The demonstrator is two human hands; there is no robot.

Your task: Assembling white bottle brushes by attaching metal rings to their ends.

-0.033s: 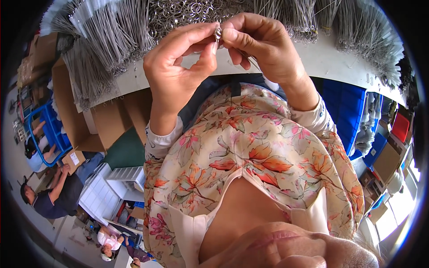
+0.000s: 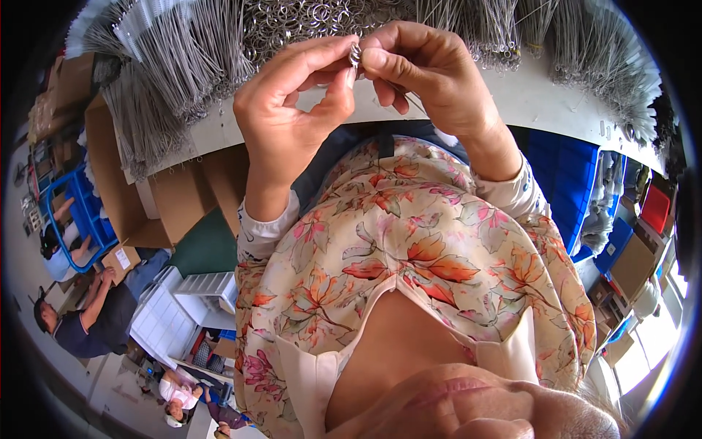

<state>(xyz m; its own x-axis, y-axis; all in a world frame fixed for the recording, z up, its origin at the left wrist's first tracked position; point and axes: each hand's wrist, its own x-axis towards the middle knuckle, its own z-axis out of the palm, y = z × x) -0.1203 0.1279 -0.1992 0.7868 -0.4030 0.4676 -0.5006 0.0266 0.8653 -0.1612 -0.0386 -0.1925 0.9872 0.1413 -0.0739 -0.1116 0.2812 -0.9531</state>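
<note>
Above the near edge of the table, my left hand (image 2: 292, 95) pinches a small shiny metal ring (image 2: 355, 55) between thumb and forefinger. My right hand (image 2: 435, 77) is closed close beside it, thumb against forefinger. A thin grey wire stem (image 2: 415, 104) runs out below its fingers; the stem's other end is hidden in the grip. Ring and fingertips of both hands meet, but whether the wire passes through the ring I cannot tell. Behind my hands lies a heap of loose metal rings (image 2: 314, 23).
Bundles of grey wire brushes (image 2: 172, 66) lie at the left of the white table (image 2: 512, 95), more wire bundles (image 2: 603, 69) at the right. Below the edge stand a cardboard box (image 2: 121, 175) and a blue bin (image 2: 559, 175). Co-workers, one person in dark clothing (image 2: 91, 322), are at far left.
The ring has tilted slightly between my fingertips. Otherwise both hands keep their place and grip.
</note>
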